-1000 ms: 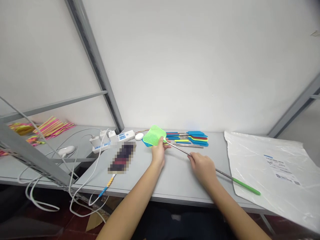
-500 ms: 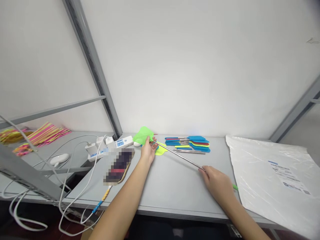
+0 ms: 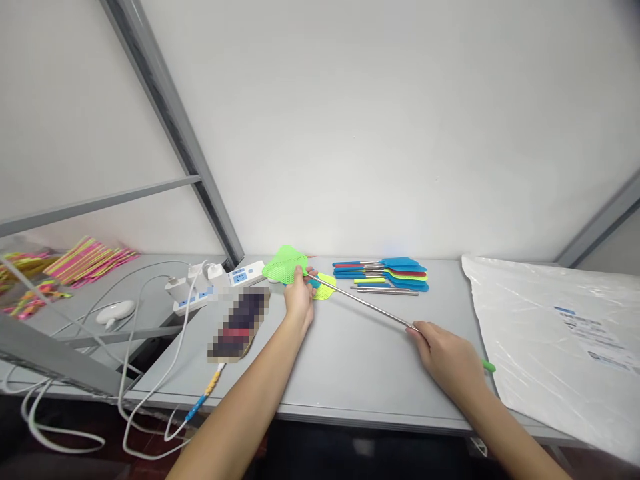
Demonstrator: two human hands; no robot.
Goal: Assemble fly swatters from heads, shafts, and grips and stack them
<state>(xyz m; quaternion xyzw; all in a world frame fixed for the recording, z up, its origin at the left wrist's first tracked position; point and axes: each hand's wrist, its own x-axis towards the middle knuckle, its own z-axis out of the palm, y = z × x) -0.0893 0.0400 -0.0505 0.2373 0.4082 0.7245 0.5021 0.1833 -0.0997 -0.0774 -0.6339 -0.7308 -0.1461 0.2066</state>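
Note:
A bright green fly swatter (image 3: 360,300) with a long metal rod stretches between my two hands, above the grey shelf. My left hand (image 3: 300,297) is closed around its neck, just below the mesh head (image 3: 284,265). Lower down to the right, my right hand (image 3: 447,357) grips the rod near its handle; the green handle tip (image 3: 489,366) sticks out past the hand. Beneath and behind my left hand lie a yellow swatter head (image 3: 326,287) and a blue piece, both partly hidden.
Stacked against the wall are several folded swatters (image 3: 400,263), with bare metal rods (image 3: 385,291) in front. A white plastic package (image 3: 540,333) covers the right side. At left are a blurred-out phone (image 3: 240,323), a power strip (image 3: 245,273) with chargers, and loose white cables.
The head view has shifted slightly. Both hands keep their hold on the green fly swatter, and its mesh head has tilted a little.

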